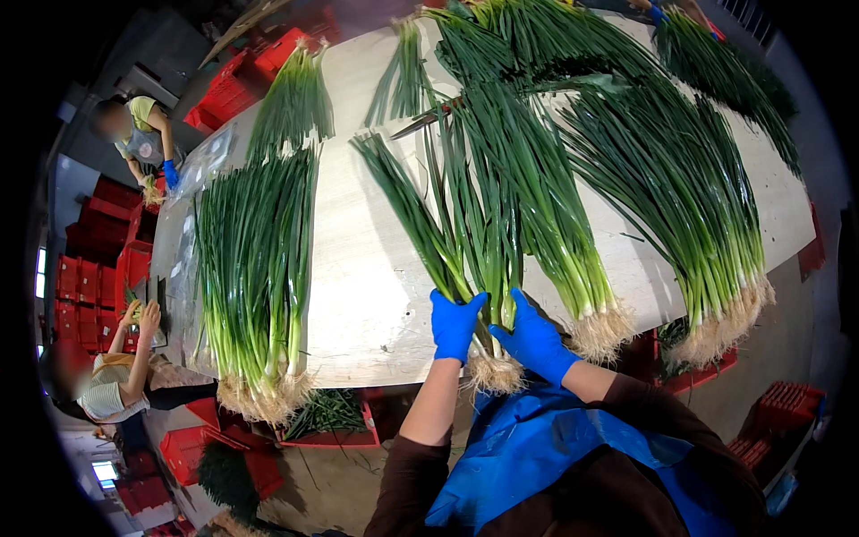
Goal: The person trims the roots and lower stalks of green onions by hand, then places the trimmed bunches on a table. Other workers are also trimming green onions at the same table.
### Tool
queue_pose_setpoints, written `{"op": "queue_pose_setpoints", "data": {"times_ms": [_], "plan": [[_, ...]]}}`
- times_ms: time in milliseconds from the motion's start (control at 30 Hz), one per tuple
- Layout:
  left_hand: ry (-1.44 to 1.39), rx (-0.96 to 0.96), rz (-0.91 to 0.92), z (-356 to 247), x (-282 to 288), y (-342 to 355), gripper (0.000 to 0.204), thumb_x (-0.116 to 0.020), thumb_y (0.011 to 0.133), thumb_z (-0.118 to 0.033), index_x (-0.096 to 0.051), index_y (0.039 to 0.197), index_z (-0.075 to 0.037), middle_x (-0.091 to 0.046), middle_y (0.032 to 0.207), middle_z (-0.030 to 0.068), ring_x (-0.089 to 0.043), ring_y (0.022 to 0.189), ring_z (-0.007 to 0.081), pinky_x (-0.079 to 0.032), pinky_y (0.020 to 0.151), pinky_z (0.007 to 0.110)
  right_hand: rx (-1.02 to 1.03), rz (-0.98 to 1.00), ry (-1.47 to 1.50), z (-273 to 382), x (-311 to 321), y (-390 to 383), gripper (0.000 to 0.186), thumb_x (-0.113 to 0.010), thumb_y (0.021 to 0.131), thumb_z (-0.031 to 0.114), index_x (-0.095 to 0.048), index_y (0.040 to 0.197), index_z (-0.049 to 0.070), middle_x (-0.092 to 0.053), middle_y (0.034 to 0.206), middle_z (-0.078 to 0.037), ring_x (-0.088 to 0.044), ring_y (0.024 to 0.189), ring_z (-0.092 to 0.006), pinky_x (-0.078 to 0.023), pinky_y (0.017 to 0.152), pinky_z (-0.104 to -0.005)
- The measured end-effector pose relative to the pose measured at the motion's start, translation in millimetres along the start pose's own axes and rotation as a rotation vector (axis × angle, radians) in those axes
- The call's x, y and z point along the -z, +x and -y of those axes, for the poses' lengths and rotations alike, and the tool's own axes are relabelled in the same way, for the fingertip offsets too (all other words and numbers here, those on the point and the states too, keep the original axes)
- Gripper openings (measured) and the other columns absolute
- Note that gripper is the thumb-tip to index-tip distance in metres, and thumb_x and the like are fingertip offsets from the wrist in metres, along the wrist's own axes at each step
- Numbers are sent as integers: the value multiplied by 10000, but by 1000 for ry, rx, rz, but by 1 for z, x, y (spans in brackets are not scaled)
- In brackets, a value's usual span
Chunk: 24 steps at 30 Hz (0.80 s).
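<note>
Both my hands wear blue gloves. At the near table edge, my left hand [456,324] is closed around pale stems of a green onion bunch [414,233] with white roots hanging below. My right hand [531,343] grips stems on that bunch's right side, beside the roots [494,376]. A larger bunch [564,251] lies just to the right, and wide spreads of green onions lie at left [255,251] and right [707,251]. A long blade [412,125] lies under leaves above my hands.
The pale wooden table [349,322] has more bunches [546,40] along its far side. Red crates [130,259] stand at left, below the table and at lower right [774,412]. Two co-workers [143,130] [121,380] handle vegetables at the left end; gloved hands [658,13] show at top right.
</note>
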<state>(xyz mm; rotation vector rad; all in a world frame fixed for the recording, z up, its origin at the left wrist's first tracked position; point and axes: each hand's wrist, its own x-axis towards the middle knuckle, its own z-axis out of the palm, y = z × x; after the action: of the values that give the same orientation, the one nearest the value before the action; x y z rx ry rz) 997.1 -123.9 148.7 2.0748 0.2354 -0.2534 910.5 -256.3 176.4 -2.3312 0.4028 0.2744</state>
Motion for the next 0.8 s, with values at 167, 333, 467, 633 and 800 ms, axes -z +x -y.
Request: {"op": "queue_pose_setpoints", "data": {"times_ms": [167,333,467,633,800], "plan": [[171,44,9,3,-7,9,597,-792,675,-212,-444,1105,12,-628,948,172,-637,825,262,-515,720,363,-119,131,1,13,1,6,904,-671,772,340,-145,1427,7,-514,1156,-307,-573,967,-431,-484,804,-454],[-44,8,-13,13,4,14,468,-765,679,-105,-491,1037,20,-623,937,139,-629,786,250,-518,676,347,-26,-42,58,-2,-7,15,847,-648,787,253,-143,1429,31,-515,1138,-297,-603,906,-411,-506,730,-452],[-520,102,178,1,33,20,354,-695,719,15,-504,1018,6,-615,836,118,-635,707,207,-526,627,307,-155,-45,126,-4,23,27,835,-656,755,190,-174,1427,76,-514,1158,-290,-578,958,-417,-480,793,-460],[-750,114,265,-30,62,18,421,-686,758,-13,-493,1130,30,-610,910,144,-645,764,268,-559,686,363,-19,-147,-1,-42,7,35,835,-659,769,205,-175,1429,41,-597,980,-225,-622,800,-363,-501,701,-447],[-878,186,286,-18,65,16,367,-680,777,-35,-513,1100,17,-606,893,128,-634,793,246,-546,711,359,-426,236,994,-21,13,14,626,-729,780,302,-467,1262,0,-620,917,-131,-597,793,-209,-497,699,-356]]}}
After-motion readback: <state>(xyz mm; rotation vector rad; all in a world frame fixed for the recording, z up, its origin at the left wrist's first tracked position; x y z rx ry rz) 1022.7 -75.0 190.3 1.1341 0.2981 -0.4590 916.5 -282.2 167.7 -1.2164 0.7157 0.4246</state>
